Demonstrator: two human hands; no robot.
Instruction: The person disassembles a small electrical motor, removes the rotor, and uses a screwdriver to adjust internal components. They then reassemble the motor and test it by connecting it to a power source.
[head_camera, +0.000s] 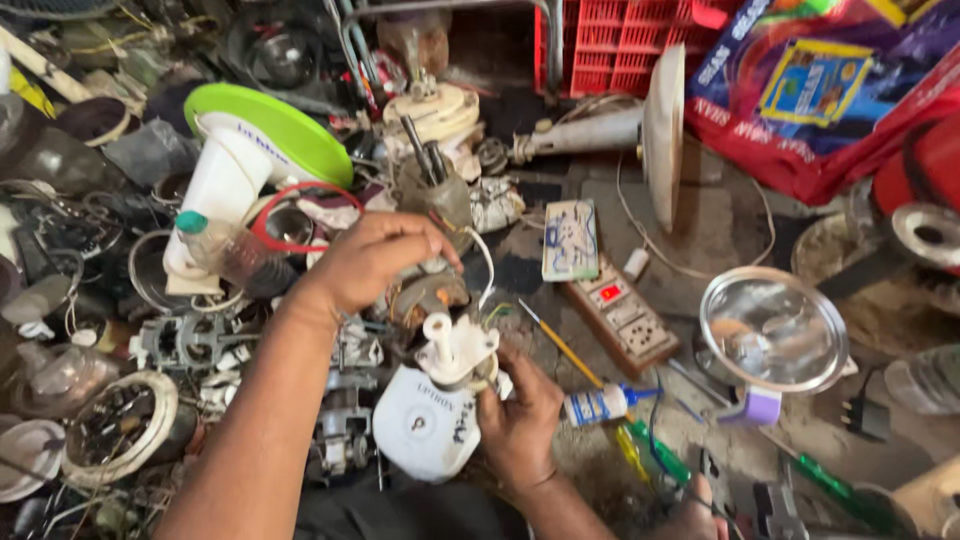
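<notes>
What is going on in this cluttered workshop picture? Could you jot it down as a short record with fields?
Place: a floor crowded with appliance parts and wires
Left hand: rests with a loose grip on a motor with copper windings
Right hand: holds the white plastic housing by its edge
Near the right hand: small white glue bottle, yellow-handled tool
Farther right: power strip with a red switch, shiny round reflector
At the back: red crate, green disc

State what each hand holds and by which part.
The right hand grips the white plastic motor housing at its right edge, beside the white spindle. The left hand rests on the copper-wound motor, its fingers over the top.
</notes>
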